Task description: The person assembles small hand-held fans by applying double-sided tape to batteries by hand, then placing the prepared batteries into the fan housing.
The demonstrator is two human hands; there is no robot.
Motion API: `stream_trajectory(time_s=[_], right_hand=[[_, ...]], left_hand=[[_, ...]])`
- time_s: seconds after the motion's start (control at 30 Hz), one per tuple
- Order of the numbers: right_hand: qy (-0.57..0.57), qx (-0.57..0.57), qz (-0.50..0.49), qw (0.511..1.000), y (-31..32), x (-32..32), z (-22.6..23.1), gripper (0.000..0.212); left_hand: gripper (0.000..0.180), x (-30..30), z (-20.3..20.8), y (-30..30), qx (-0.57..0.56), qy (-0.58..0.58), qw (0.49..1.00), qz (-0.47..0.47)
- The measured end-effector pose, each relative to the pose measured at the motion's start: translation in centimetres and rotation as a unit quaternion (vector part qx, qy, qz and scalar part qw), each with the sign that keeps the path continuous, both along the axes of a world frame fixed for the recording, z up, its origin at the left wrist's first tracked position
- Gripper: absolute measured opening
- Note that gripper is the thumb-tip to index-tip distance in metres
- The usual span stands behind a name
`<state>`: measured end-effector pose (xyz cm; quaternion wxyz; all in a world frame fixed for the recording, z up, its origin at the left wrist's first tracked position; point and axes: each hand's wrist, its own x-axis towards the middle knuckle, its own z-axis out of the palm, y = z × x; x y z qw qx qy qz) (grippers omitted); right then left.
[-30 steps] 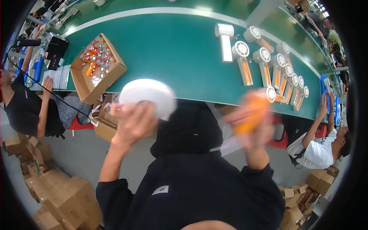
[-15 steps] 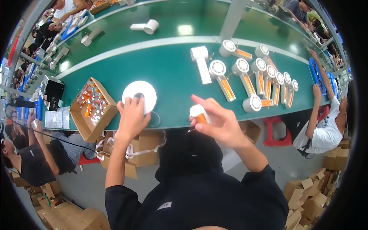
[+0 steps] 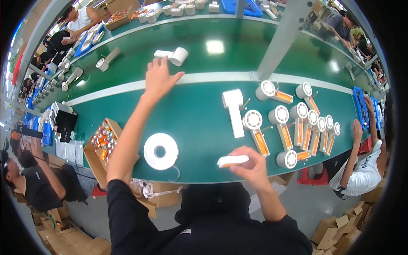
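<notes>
A small pale label [image 3: 185, 231] sits on the front of the wearer's dark top [image 3: 208, 242]; whatever is on it is too small to make out.

The right hand [image 3: 251, 166] is above the near edge of the green counter [image 3: 199, 131], its fingers clamped on a slim white piece [image 3: 233, 160] with orange along its lower side. The piece lies roughly level, longer than it is thick. The left hand [image 3: 161, 78] is stretched out past the pale rail [image 3: 204, 77], fingers apart, beside a white fan housing [image 3: 179, 56] with a round head and a straight handle, lying on its side on the glossy green surface [image 3: 238, 57] beyond. Whether the fingertips touch its handle I cannot tell.

A white tape roll [image 3: 170, 148] lies flat on the counter between the two arms, its loose end curling toward the near edge. Left of it, a cardboard box [image 3: 94, 168] holds orange and silvery parts, and the left forearm blocks some of it. To the right stand out a closed white unit [image 3: 234, 117] and a cluster of open fan bodies [image 3: 281, 123] with slotted round heads and orange strips in their handles. A grey metal post [image 3: 282, 40] rises behind them.
</notes>
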<state>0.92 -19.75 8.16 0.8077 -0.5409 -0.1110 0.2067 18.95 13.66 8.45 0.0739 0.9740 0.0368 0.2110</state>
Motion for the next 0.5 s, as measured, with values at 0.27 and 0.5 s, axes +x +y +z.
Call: stream_trajectory(time_s=[0.27, 0.5], right_hand=[[0.002, -0.083, -0.019, 0.996, -0.8, -0.2, -0.7, 0.033], [-0.124, -0.024, -0.065, 0.99, -1.2, -0.4, -1.2, 0.076]], left_hand=[[0.081, 9.0, -4.4, -1.4, -0.119, 0.045, 0.983, 0.133], [0.061, 3.0, -2.2, 1.1, -0.499, -0.074, 0.862, -0.044]])
